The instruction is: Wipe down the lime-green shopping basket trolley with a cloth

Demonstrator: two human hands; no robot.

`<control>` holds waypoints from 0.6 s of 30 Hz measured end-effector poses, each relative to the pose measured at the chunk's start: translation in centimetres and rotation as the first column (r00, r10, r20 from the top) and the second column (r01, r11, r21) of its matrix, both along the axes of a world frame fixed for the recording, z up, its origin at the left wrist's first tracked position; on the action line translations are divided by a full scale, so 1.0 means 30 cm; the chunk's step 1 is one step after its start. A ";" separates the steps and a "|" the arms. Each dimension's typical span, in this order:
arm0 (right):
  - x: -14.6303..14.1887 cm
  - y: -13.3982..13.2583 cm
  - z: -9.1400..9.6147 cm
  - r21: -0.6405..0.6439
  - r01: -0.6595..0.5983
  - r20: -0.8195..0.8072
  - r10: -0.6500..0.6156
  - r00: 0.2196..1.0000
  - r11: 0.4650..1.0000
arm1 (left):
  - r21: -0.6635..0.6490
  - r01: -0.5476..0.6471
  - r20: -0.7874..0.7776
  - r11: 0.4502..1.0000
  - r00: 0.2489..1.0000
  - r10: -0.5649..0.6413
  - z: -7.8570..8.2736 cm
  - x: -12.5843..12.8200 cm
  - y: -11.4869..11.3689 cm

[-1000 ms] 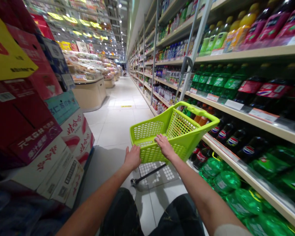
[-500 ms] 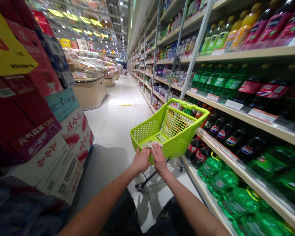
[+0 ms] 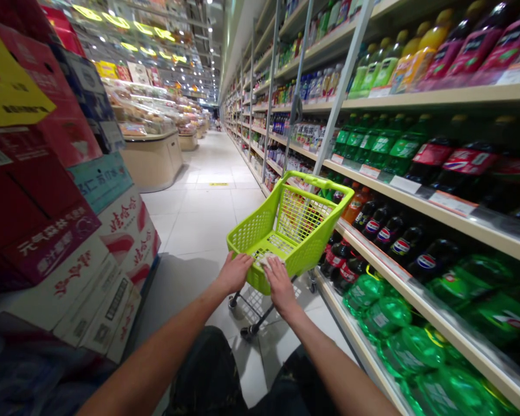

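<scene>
A lime-green shopping cart (image 3: 314, 253) with a perforated plastic basket stands in front of my knees, with nothing inside its basket. My left hand (image 3: 236, 272) grips the near left corner of its rim, fingers curled over the edge. On the near rim, my right hand (image 3: 281, 284) presses a crumpled whitish cloth (image 3: 266, 259) against the plastic. Part of the cloth is hidden under the fingers.
Shelves (image 3: 442, 211) of soft drink bottles run close along the right. Stacked drink cartons (image 3: 125, 231) rise on the left. A tiled aisle (image 3: 203, 216) leads away past a rounded display counter (image 3: 153, 159).
My hands, together on the near rim before, are now apart: the left has moved left to the corner. The cart is turned slightly and sits a little further left in view.
</scene>
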State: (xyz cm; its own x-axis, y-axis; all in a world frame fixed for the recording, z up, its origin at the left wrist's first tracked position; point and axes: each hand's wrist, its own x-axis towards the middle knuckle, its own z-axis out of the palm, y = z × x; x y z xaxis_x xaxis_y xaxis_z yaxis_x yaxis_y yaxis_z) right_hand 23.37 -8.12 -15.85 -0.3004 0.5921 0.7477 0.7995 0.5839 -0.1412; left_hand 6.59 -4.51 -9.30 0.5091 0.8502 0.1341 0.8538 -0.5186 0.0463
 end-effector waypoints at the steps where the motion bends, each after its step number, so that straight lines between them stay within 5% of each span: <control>1: 0.018 0.015 0.008 -0.007 0.018 0.005 -0.018 1.000 1.000 | 0.000 -0.029 0.002 1.000 1.000 0.029 0.000 -0.008 0.007; 4: 0.066 0.056 0.030 -0.056 0.020 0.029 -0.018 0.999 0.998 | 0.003 -0.138 -0.007 0.990 0.990 0.138 -0.018 -0.018 0.027; 8: 0.088 0.071 0.045 -0.118 0.006 0.018 -0.004 1.000 0.993 | 0.005 -0.141 -0.023 0.990 0.990 0.141 -0.035 0.003 0.026; 13: 0.150 0.032 0.039 -0.085 0.032 0.012 -0.031 0.999 0.996 | 0.028 -0.056 0.006 0.998 0.998 0.056 -0.016 0.007 0.011; 18: 0.217 -0.034 -0.001 -0.043 0.138 -0.092 -0.141 0.986 0.990 | -0.033 -0.200 -0.032 0.979 0.980 0.199 -0.039 -0.008 0.013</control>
